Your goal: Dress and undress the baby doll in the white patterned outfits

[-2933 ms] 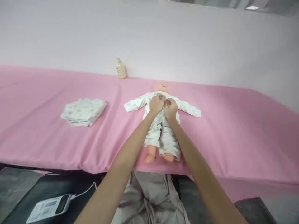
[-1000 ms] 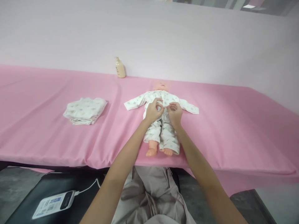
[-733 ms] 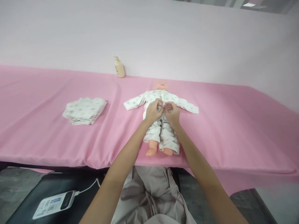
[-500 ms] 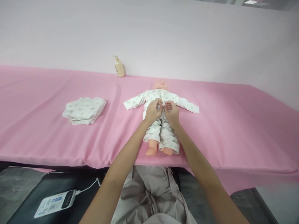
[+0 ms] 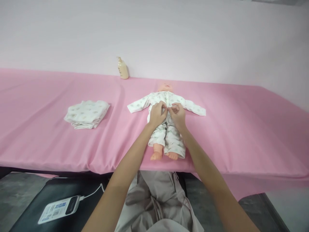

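A doll [image 5: 157, 149] in a patterned white shirt [image 5: 168, 97] and matching trousers [image 5: 173, 141] lies face up on the pink-covered tabletop [image 5: 241, 135], its long axis running straight away from the person — head toward the wall [image 5: 193, 38], feet pointing at the near edge. The shirt's sleeves reach out crosswise to either side, their cuffs sloping a little back toward the person. The left hand [image 5: 158, 113] and right hand [image 5: 177, 115] meet over the shirt's front at the belly, fingers bent and fingertips very near each other; whether they pinch any cloth is too small to tell. Well off to the left sits a folded cloth [image 5: 87, 113], and a pump bottle [image 5: 123, 70] stands upright by the wall. Below the tabletop, a white device [image 5: 60, 207] with a cord rests on a black seat [image 5: 79, 187].
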